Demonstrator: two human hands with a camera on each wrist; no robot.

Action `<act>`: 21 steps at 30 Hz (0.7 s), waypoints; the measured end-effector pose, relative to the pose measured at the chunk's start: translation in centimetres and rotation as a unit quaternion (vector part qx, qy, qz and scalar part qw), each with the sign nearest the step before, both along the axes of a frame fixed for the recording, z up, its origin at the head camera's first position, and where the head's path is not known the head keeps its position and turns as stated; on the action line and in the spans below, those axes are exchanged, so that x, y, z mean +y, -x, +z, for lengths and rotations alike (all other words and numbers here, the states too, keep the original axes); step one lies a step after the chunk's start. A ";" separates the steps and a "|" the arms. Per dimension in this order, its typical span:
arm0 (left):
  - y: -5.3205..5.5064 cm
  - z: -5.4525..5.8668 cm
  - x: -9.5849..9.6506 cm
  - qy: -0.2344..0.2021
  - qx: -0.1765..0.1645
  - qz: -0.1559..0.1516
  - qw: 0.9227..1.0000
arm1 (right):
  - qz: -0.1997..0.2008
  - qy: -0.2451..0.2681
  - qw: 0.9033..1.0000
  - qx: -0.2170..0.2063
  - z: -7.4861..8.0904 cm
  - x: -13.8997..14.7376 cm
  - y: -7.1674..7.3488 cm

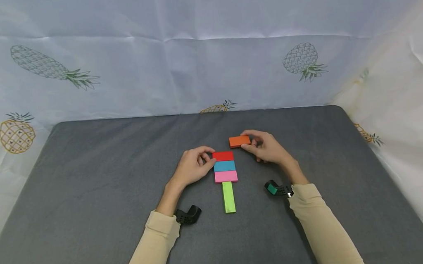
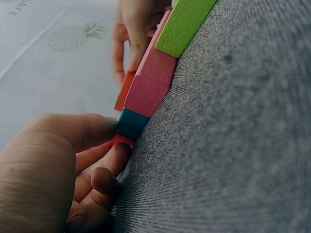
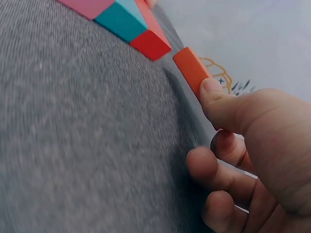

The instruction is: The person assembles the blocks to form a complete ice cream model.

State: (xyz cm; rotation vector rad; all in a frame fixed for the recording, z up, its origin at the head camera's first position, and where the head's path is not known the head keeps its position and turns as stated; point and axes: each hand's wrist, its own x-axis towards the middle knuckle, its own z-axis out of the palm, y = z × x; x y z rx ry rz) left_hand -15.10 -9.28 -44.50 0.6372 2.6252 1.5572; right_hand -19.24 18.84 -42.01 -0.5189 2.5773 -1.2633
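An orange block [image 1: 236, 142] is pinched at its right end between the thumb and fingers of my right hand [image 1: 266, 147]. It is raised over the cloth, just beyond a row of blocks. My left hand [image 1: 193, 165] holds the left end of the red block [image 1: 223, 156], with thumb and index finger at its edges. Against the red block lies a blue block [image 1: 224, 166], then a pink block [image 1: 226, 176], which looks like two pieces stacked in the left wrist view. A lime-green block [image 1: 229, 197] points lengthwise toward me from the pink one's middle.
Dark grey cloth covers the table [image 1: 100, 190]. Behind it hangs a pale curtain [image 1: 192, 75] printed with pineapples, and more of it hangs at the sides. Each wrist carries a black camera mount; the right mount [image 1: 278, 189] has a green patch.
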 end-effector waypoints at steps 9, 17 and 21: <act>0.0 0.0 0.0 -0.001 -0.004 0.002 1.000 | 0.007 0.006 1.000 0.004 -0.3 -1.4 0.3; 0.0 0.1 0.0 -0.002 -0.007 0.002 1.000 | 0.018 -0.001 1.000 0.013 -0.5 -2.1 0.3; 0.0 0.1 0.0 -0.002 -0.007 0.002 1.000 | 0.020 -0.016 1.000 0.015 -0.5 -2.3 0.3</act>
